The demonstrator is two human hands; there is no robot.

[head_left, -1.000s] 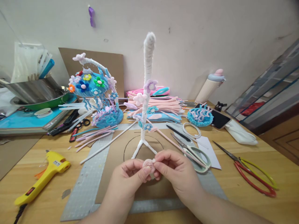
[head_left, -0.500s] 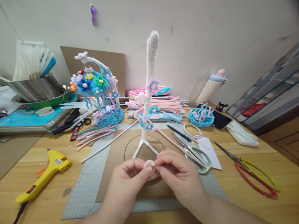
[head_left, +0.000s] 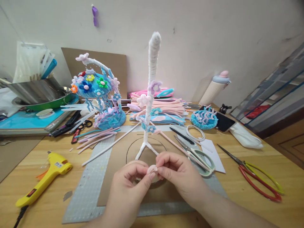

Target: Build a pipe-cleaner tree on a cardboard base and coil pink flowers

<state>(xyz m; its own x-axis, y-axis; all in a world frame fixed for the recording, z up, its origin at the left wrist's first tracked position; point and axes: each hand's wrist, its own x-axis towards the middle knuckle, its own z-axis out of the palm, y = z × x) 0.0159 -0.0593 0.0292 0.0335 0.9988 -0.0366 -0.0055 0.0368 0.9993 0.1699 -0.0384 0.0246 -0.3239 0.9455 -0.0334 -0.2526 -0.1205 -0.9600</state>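
Note:
Between my two hands is a small curled piece of pale pink pipe cleaner [head_left: 152, 169]. My left hand [head_left: 131, 181] pinches it from the left between thumb and fingers. From the right, my right hand [head_left: 180, 176] pinches its other side, thumb against fingertips. Just beyond the hands rises a white wrapped pipe-cleaner stem [head_left: 151, 72] with forked legs, bearing purple, pink and blue flowers. It stands over a sheet of brown cardboard [head_left: 111, 177] marked with a drawn circle, partly hidden by my hands.
A yellow glue gun [head_left: 45, 180] lies at left. Green-handled scissors [head_left: 201, 160] and red-and-yellow scissors [head_left: 255, 179] lie at right. Behind stand a decorated blue pipe-cleaner piece [head_left: 95, 87], bundles of pink pipe cleaners [head_left: 166, 106], a blue round piece [head_left: 204, 120] and a bottle [head_left: 215, 88].
The pink curl has turned between my fingertips and now shows as an arch rather than a round coil. My hands have barely shifted.

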